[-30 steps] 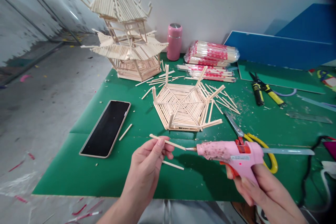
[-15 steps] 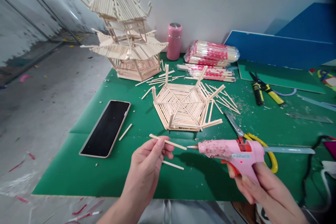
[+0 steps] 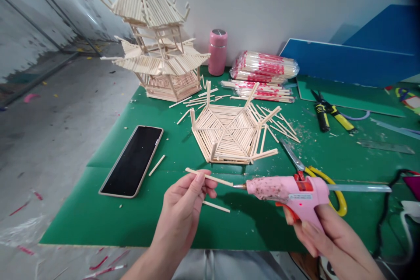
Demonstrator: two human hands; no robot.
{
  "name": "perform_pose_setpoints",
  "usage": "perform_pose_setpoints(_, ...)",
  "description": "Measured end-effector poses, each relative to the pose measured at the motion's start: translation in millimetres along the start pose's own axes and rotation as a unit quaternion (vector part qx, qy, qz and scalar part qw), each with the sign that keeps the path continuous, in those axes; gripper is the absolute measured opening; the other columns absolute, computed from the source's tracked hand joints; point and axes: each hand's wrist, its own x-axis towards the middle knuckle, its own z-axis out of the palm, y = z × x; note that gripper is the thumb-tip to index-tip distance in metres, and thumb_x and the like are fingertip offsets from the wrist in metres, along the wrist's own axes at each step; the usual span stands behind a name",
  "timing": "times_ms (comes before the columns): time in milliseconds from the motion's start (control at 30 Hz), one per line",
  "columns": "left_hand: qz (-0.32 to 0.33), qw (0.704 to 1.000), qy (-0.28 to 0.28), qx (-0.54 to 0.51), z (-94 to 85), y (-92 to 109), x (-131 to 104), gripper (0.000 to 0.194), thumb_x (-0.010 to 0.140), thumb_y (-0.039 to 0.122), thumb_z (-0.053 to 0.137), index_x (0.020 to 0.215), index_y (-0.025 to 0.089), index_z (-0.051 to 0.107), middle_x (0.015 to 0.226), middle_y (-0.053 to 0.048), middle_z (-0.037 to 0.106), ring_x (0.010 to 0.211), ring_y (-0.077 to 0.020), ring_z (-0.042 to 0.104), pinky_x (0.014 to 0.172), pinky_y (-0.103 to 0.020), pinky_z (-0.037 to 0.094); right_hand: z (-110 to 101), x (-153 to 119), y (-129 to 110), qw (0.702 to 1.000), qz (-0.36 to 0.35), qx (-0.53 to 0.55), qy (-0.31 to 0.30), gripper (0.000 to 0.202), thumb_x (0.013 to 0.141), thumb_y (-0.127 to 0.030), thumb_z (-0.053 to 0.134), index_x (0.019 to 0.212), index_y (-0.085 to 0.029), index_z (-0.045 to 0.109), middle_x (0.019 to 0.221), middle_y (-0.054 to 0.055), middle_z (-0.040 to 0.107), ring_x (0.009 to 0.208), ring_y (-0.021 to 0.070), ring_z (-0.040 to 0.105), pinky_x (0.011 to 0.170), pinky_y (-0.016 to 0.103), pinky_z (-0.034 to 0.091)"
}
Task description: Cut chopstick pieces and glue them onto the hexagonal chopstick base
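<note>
Between thumb and fingers, my left hand (image 3: 188, 203) pinches a short wooden stick (image 3: 218, 180). My right hand (image 3: 324, 232) is wrapped around the handle of a pink glue gun (image 3: 288, 190), which has a clear glue stick (image 3: 359, 187) poking out of its back. The nozzle meets the right end of the wooden stick. Beneath my left hand, another short stick (image 3: 217, 206) lies on the green table. Just beyond both hands sits a hexagonal stick base (image 3: 226, 133) with short posts rising or leaning outward at its corners.
A stick pagoda (image 3: 160, 57) stands at the back left, beside a pink flask (image 3: 218, 52) and wrapped stick bundles (image 3: 265, 68). A phone (image 3: 133, 161) lies at left. Yellow-handled scissors (image 3: 341, 199) lie partly behind the glue gun; pliers (image 3: 331, 111) rest farther right.
Both hands have shifted very slightly left, with the stick and glue gun still held. The nozzle stays at the stick's right end.
</note>
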Motion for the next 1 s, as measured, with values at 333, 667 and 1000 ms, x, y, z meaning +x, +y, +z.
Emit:
perform_pose_setpoints(333,0.000,0.999,0.016,0.035,-0.6,-4,2,0.017,0.071,0.026,0.066,0.078,0.011,0.068,0.065,-0.005,0.065,0.060,-0.0107,0.056,0.061,-0.021,0.044,10,12,-6,0.994,-0.058,0.057,0.079,0.019,0.087,-0.034,0.043,0.101,-0.025,0.052,0.078,0.003,0.058,0.046,0.0079,0.043,0.040,0.019,0.038)
perform_pose_setpoints(667,0.056,0.988,0.027,0.139,-13.9,-10,9,0.018,0.070,0.030,0.067,0.075,0.012,0.070,0.064,-0.004,0.063,0.061,-0.0124,0.053,0.061,-0.023,0.041,59,16,-5,0.990,-0.057,-0.025,0.127,0.028,0.084,-0.040,0.045,0.102,-0.019,0.052,0.063,0.000,0.051,0.054,0.0134,0.047,0.052,0.024,0.041)
perform_pose_setpoints(1000,0.110,0.978,0.009,0.180,-21.8,-17,20,0.015,0.071,0.028,0.066,0.075,0.015,0.071,0.070,-0.004,0.059,0.073,-0.0163,0.052,0.065,-0.023,0.040,66,22,-1,0.987,-0.073,-0.051,0.134,0.029,0.085,-0.040,0.042,0.104,-0.019,0.050,0.080,0.005,0.058,0.066,0.0157,0.054,0.053,0.023,0.042)
